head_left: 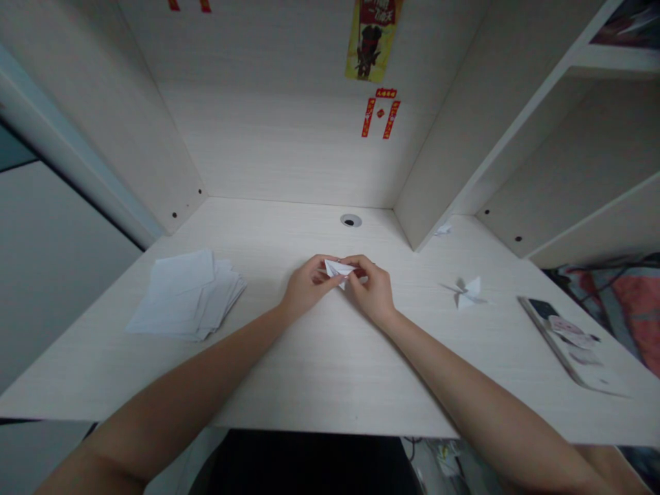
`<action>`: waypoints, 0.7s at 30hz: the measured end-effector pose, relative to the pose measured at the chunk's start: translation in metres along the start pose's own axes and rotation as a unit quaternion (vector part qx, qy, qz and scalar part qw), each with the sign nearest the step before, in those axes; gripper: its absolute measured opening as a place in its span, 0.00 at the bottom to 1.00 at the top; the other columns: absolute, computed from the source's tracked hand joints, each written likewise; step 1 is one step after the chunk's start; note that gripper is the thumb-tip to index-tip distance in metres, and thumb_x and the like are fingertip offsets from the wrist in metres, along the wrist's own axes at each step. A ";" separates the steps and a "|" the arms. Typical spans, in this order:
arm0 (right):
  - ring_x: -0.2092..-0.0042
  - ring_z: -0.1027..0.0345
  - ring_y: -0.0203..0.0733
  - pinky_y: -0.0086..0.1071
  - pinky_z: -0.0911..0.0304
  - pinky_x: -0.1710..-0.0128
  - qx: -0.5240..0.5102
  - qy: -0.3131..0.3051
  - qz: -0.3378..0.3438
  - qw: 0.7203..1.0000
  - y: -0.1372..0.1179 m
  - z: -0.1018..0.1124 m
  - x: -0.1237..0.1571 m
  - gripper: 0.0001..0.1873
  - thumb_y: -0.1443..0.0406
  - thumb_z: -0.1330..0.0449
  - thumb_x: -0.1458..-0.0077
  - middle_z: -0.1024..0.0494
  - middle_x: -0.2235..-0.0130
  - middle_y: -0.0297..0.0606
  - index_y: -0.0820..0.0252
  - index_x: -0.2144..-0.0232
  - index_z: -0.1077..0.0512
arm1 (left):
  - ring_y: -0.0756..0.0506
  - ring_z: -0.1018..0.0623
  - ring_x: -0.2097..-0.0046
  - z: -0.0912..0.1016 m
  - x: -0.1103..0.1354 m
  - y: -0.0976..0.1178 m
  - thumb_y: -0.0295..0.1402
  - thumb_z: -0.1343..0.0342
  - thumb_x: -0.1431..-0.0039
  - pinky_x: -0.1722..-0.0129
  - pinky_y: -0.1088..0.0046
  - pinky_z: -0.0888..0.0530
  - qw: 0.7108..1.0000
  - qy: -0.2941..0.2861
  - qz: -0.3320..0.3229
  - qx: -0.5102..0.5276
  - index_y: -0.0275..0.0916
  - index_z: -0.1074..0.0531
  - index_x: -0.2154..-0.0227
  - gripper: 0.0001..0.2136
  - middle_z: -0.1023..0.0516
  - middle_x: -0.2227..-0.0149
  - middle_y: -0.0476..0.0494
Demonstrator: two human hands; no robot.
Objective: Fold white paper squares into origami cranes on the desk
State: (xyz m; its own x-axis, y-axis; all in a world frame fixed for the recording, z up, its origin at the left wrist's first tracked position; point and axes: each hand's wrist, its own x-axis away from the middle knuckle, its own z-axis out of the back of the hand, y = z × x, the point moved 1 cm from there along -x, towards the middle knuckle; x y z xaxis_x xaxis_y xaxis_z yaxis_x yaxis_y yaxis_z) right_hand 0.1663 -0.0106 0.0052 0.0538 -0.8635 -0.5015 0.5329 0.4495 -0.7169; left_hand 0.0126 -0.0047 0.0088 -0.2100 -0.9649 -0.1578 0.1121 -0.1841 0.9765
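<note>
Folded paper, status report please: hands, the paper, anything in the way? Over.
Left hand and right hand both pinch the folded paper over the desk. Paper stack lies left, paper figure right, both apart from the hands.

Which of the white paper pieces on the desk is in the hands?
The small folded piece, pinched between left hand and right hand. The flat stack lies apart at left; the folded figure sits alone at right.

We count one left hand (305, 287), one right hand (374, 292), one half-folded paper (339, 269), one sheet stack (188, 295), one folded figure (467, 292), one phone (567, 337).
</note>
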 end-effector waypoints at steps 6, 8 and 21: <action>0.70 0.27 0.38 0.30 0.33 0.70 0.014 -0.014 -0.002 1.000 -0.001 0.001 0.000 0.12 0.66 0.47 0.46 0.20 0.64 0.31 0.51 0.62 0.27 | 0.47 0.22 0.66 0.000 -0.001 0.000 0.38 0.36 0.56 0.66 0.74 0.28 1.000 -0.004 0.003 -0.012 0.40 0.28 0.59 0.19 0.21 0.66 0.46; 0.69 0.26 0.38 0.31 0.32 0.70 0.028 -0.024 0.009 0.999 -0.002 0.002 0.000 0.12 0.66 0.47 0.45 0.20 0.62 0.31 0.51 0.61 0.27 | 0.47 0.22 0.66 0.000 -0.001 0.000 0.39 0.37 0.55 0.65 0.74 0.28 1.000 0.000 -0.001 -0.014 0.39 0.28 0.59 0.19 0.21 0.66 0.46; 0.68 0.27 0.38 0.31 0.33 0.65 0.028 -0.003 0.003 1.000 0.002 0.001 -0.001 0.17 0.71 0.48 0.49 0.20 0.59 0.31 0.51 0.59 0.26 | 0.49 0.24 0.67 0.001 -0.001 -0.006 0.37 0.39 0.52 0.68 0.77 0.29 0.997 -0.009 -0.026 -0.066 0.40 0.30 0.55 0.19 0.23 0.66 0.47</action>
State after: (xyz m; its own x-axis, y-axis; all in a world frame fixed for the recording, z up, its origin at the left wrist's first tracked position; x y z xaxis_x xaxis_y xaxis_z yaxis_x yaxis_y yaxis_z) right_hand 0.1682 -0.0095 0.0047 0.0616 -0.8620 -0.5031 0.5782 0.4417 -0.6860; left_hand 0.0114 -0.0022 0.0037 -0.2370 -0.9500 -0.2035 0.2279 -0.2580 0.9389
